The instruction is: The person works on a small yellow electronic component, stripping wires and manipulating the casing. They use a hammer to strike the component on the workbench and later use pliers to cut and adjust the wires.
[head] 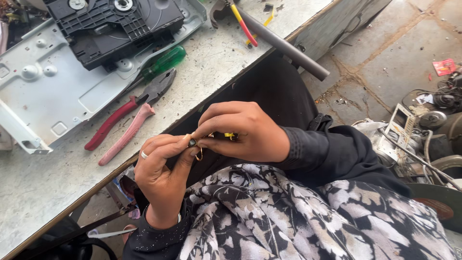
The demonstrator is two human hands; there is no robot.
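My left hand (pixel 161 173), with a ring on one finger, pinches a small dark part with thin copper wire (pixel 196 149) between thumb and fingertips. My right hand (pixel 245 131) closes over the same small part from the right, and a bit of yellow shows under its fingers. Both hands meet in front of my lap, just off the workbench edge. Most of the part is hidden by the fingers.
On the workbench (pixel 202 72) lie red-handled pliers (pixel 127 120), a green-handled screwdriver (pixel 161 63), a grey metal chassis (pixel 43 82) with a black disc-drive mechanism (pixel 115 24), and a grey rod (pixel 288 48). Scrap electronics (pixel 423 139) sit on the floor at right.
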